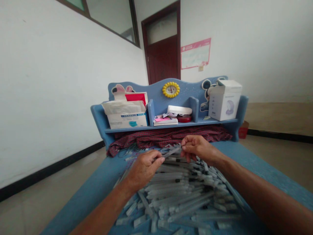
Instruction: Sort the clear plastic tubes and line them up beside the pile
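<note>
Above a heap of pens, my left hand (148, 164) pinches one end of a translucent pen (171, 151) between thumb and fingers. The pen slants up to the right, where the closed fingertips of my right hand (195, 147) meet its far end. Whether the right fingers also hold a small part there is too small to tell. Below both hands lies the heap of frosted, clear pens (168, 191), some showing dark tips. Short translucent caps (140, 221) are scattered along its near side.
The blue desk (83, 202) has a raised shelf (156, 125) at the back. On it stand a mask carton (127, 119), booklets (166, 121), a red round box (184, 118) and a white box (225, 101). A checked cloth (168, 135) is bunched beneath the shelf.
</note>
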`<state>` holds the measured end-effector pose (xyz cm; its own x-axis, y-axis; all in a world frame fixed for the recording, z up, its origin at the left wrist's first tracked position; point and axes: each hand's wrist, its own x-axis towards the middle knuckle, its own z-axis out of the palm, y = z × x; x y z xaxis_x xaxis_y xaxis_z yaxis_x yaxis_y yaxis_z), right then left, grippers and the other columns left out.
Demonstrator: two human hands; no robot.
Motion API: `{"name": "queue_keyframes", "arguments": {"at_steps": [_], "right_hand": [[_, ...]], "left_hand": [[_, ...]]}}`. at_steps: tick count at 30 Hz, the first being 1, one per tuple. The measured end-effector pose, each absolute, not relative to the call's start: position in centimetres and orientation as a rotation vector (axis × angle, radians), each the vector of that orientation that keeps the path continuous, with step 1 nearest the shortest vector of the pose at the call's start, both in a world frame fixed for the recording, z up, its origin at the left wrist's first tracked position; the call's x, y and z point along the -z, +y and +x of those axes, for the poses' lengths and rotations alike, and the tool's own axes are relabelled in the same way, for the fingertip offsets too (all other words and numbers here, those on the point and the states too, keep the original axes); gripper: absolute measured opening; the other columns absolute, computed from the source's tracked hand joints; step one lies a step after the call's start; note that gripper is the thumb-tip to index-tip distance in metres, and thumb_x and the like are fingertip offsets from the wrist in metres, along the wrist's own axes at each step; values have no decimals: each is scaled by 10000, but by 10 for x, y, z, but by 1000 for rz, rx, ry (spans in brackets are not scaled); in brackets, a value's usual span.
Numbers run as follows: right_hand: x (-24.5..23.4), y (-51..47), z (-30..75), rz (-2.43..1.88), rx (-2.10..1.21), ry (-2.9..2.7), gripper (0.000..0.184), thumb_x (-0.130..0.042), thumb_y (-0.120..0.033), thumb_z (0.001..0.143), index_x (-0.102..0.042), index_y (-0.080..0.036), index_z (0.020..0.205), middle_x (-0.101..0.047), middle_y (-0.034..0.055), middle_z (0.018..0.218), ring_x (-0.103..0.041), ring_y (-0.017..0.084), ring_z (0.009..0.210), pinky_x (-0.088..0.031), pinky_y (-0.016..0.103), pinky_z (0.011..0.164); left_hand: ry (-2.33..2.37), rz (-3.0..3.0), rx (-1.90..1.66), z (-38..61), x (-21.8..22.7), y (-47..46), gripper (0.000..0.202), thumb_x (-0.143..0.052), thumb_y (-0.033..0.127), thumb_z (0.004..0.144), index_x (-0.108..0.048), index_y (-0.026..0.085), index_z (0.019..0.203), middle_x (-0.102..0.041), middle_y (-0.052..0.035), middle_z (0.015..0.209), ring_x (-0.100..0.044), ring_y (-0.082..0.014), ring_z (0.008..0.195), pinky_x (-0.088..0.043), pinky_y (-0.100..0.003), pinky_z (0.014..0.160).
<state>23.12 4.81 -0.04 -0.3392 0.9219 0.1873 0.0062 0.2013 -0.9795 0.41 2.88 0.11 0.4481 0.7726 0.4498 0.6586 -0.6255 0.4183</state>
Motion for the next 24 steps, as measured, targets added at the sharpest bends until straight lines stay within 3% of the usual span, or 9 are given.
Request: {"name": "queue_keyframes", "arguments": {"at_steps": [6, 13, 19, 24], "right_hand": [[-2, 47, 231, -901, -1282, -1499, 195, -616, -211, 619, -540, -155, 790, -678, 5, 627, -565, 100, 384, -338, 161, 310], [0, 46, 230, -923, -1306, -1563, 161, -650, -265, 644, -570, -138, 705, -656, 5, 590, -604, 118, 420, -414, 174, 342], [-4, 46, 232, -942, -1226, -1548, 180, -642, -305, 661, -550, -151, 679, -635, -9, 546, -569, 109, 372, -380, 177, 321], [-6, 54, 243, -1039, -982, -1418, 183, -621, -321, 662, -535, -161, 646, -620, -4, 528, -519, 91, 339, -343, 185, 309]], "left_hand": [[1262, 2506, -901, 4, -2, 28, 224, -458, 314, 844, -578, 181, 709, -554, 25, 646, -526, -128, 626, -370, -220, 586], [1283, 2469, -908, 8, -4, 24, 236, -459, 337, 828, -576, 183, 693, -551, 22, 631, -525, -136, 635, -372, -221, 569], [1279, 2375, -879, -3, -11, 31, 241, -488, 361, 802, -598, 176, 694, -567, 28, 617, -528, -130, 616, -378, -206, 540], [1359, 2140, -721, -43, -26, 47, 255, -579, 424, 707, -599, 171, 691, -499, 68, 501, -446, -93, 445, -343, -193, 449]]}}
